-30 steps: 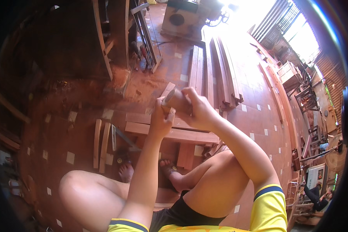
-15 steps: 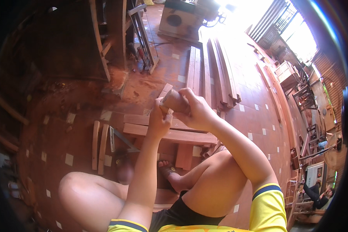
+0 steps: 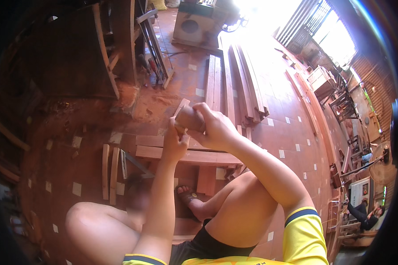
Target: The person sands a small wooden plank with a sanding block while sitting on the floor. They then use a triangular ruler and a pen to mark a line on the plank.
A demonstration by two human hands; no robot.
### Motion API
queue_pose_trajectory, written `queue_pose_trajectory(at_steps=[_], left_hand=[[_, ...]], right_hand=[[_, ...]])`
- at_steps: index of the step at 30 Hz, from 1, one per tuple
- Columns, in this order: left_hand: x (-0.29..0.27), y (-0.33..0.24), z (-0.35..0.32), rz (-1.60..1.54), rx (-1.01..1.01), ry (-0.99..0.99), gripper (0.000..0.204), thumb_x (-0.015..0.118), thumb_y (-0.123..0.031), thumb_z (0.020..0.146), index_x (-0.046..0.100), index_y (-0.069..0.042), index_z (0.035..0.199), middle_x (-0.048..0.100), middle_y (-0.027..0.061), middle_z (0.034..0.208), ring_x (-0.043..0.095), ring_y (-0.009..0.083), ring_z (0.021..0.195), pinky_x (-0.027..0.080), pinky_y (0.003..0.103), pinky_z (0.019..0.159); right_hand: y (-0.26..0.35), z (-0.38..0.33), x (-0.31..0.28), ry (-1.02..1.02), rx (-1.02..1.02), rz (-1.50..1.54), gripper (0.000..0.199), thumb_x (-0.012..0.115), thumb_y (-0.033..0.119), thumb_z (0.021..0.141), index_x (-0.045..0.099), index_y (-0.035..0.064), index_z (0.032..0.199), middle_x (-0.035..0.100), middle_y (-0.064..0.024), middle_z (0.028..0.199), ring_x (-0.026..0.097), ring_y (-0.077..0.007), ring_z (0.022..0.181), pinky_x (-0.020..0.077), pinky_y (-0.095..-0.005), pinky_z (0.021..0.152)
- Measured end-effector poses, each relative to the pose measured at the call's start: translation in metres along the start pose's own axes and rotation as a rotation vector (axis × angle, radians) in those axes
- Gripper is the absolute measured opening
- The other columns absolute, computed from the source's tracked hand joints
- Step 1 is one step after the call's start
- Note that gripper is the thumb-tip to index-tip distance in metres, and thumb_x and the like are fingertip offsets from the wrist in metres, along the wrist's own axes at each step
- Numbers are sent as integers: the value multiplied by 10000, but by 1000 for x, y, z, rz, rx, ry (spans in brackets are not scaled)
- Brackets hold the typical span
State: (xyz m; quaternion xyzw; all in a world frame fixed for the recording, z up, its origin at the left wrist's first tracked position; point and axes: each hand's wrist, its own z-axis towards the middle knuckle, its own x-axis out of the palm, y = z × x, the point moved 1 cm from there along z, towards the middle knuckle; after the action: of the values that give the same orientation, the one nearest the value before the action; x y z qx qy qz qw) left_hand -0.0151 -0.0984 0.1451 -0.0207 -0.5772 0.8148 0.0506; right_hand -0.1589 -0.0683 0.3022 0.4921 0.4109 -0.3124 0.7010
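Above the wooden pieces in front of my knees, both hands meet at a short brown cylinder (image 3: 189,119). My right hand (image 3: 219,129) grips it from the right side, fingers curled over the top. What the cylinder is made of cannot be made out. Closed, my left hand (image 3: 177,145) is at the cylinder's lower left, thumb and fingers bent close together. A small pale bit shows by its thumb; what the left fingers hold is hidden. Beneath my hands, reddish planks (image 3: 190,156) lie crosswise over another board (image 3: 206,179).
Two short wooden strips (image 3: 114,176) and a metal square (image 3: 136,163) lie left of my arms. Long timbers (image 3: 241,84) run away ahead. A dark wooden frame (image 3: 106,48) stands far left, a boxy machine (image 3: 192,26) beyond. A person (image 3: 367,216) sits far right.
The view has shifted a little, so the surroundings sit slightly further left. My hands stay together at the cylinder, which looks tilted a little differently in the right hand.
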Motion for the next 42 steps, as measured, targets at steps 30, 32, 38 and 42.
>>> queue_pose_trajectory(at_steps=[30,32,38,42], left_hand=[[3,-13,-4,26,6,-2,529,641,65,885,472,-15,1380,636,94,909,619,186,749,512,347,699],[4,-7,-2,45,-10,19,518,634,66,893,475,-21,1379,640,88,922,608,166,744,509,338,699],[-1,-12,-2,61,51,-34,497,627,71,896,485,-38,1359,621,62,930,581,136,761,503,311,717],[-9,-5,3,-13,76,-31,468,631,65,900,499,-47,1335,616,51,952,562,114,775,488,297,697]], right_hand=[[19,2,2,23,100,-29,616,806,309,862,499,-31,1273,728,-283,910,732,-473,894,578,-530,789],[16,5,0,-29,118,-72,625,808,292,853,490,-30,1284,725,-287,910,730,-477,897,578,-531,783],[15,5,4,-14,77,-21,566,788,175,840,493,-33,1276,712,-307,928,715,-503,935,570,-540,817],[18,3,6,2,7,46,583,798,154,831,486,-27,1289,708,-316,941,708,-511,945,560,-546,827]])
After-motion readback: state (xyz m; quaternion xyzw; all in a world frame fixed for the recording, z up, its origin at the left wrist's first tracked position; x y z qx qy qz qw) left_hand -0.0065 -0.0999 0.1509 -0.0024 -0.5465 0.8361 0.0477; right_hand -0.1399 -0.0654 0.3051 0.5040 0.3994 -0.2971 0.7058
